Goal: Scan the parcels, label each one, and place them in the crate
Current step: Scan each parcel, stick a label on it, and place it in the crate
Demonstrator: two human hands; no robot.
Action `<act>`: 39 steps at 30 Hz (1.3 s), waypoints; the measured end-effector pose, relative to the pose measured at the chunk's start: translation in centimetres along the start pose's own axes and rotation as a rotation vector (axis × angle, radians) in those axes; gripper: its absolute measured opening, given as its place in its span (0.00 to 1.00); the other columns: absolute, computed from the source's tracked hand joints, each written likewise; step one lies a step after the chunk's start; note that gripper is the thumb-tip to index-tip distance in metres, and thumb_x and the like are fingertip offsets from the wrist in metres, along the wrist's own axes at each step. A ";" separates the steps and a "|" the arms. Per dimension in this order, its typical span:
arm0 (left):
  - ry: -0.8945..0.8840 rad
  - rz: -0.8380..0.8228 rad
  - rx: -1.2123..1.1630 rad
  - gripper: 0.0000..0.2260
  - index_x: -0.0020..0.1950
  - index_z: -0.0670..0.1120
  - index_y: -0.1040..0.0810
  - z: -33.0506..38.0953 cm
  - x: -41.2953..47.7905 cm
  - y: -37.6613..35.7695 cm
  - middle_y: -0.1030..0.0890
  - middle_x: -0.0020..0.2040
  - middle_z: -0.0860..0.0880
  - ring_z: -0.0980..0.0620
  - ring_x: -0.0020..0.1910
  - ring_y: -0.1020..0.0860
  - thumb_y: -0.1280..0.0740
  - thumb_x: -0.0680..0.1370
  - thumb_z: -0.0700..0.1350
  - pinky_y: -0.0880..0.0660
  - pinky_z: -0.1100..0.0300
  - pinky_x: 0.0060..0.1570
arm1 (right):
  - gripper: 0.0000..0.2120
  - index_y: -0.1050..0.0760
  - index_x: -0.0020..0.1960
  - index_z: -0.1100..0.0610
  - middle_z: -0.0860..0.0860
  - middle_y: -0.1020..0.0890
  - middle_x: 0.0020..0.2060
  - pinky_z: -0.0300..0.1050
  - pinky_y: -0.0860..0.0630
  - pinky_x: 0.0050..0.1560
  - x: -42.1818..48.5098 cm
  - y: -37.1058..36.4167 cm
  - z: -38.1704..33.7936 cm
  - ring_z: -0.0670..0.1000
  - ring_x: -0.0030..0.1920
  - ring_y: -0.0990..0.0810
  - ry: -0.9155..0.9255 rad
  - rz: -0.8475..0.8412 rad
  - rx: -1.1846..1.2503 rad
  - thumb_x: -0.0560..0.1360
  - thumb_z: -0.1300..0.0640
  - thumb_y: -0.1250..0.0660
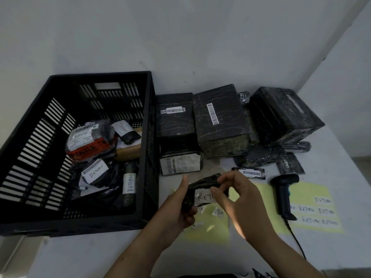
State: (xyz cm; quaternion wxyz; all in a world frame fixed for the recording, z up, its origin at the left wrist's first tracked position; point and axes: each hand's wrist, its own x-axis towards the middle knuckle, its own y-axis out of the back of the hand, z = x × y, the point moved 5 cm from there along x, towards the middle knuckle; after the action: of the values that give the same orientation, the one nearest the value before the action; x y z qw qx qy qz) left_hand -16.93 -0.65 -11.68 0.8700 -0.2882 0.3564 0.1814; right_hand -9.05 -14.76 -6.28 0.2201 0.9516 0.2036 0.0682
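sitting at the left of the table, the black slatted crate [100,74] holds several wrapped parcels, two of them, a flat parcel [94,171] and a long parcel [128,183], with white slips marked "return". just right of the crate's near corner, the left forearm comes up from the bottom edge and the left hand [180,205] grips the left end of a small black parcel [202,182], fingers curled underneath, thumb standing straight up. the parcel is held above the table, tilted, with a white label [203,197] reading "retu" on its near face. the right hand [239,195] meets it from the right, arm angled in from the lower right: thumb tip on the label's right edge, forefinger hooked over the parcel's upper end, the other fingers loosely curled and holding nothing. behind the hands stand three black wrapped boxes [218,117] with barcode strips. farther right a black scanner [284,193] lies on a yellow sheet [317,207] with handwritten "return" labels on it.
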 end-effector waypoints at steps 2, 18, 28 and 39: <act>0.001 -0.007 -0.008 0.20 0.52 0.46 0.19 0.0 0.0 -0.1 0.26 0.32 0.51 0.54 0.30 0.28 0.34 0.78 0.63 0.36 0.63 0.27 | 0.11 0.25 0.46 0.46 0.44 0.20 0.35 0.31 0.28 0.44 -0.1 0.0 0.0 0.45 0.41 0.20 0.021 0.014 -0.025 0.73 0.57 0.24; 0.011 -0.089 -0.054 0.17 0.44 0.50 0.13 -1.0 -0.7 -0.9 0.23 0.35 0.51 0.56 0.30 0.31 0.32 0.77 0.62 0.38 0.63 0.31 | 0.15 0.26 0.46 0.48 0.40 0.23 0.37 0.29 0.32 0.46 -0.6 -0.1 0.5 0.42 0.44 0.24 0.201 0.094 -0.244 0.69 0.58 0.21; -0.175 -0.011 0.152 0.14 0.61 0.44 0.25 -1.2 0.0 -0.3 0.29 0.37 0.50 0.55 0.29 0.32 0.31 0.80 0.51 0.35 0.61 0.31 | 0.26 0.32 0.58 0.39 0.41 0.20 0.38 0.28 0.30 0.49 -0.4 0.6 -0.4 0.42 0.45 0.21 0.269 0.138 -0.211 0.68 0.53 0.21; -0.318 0.004 0.259 0.17 0.62 0.51 0.28 0.1 -0.6 -0.6 0.21 0.42 0.49 0.53 0.34 0.24 0.34 0.78 0.58 0.25 0.57 0.38 | 0.28 0.36 0.71 0.44 0.36 0.26 0.63 0.39 0.23 0.57 -0.2 0.7 1.9 0.40 0.61 0.24 -0.078 0.011 0.063 0.74 0.39 0.32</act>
State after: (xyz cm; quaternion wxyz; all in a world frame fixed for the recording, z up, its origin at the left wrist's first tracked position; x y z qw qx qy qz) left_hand -16.91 -1.09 -10.96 0.9448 -0.1408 0.2357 0.1790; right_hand -8.53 -16.15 -7.64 0.1974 0.9611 0.1916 0.0258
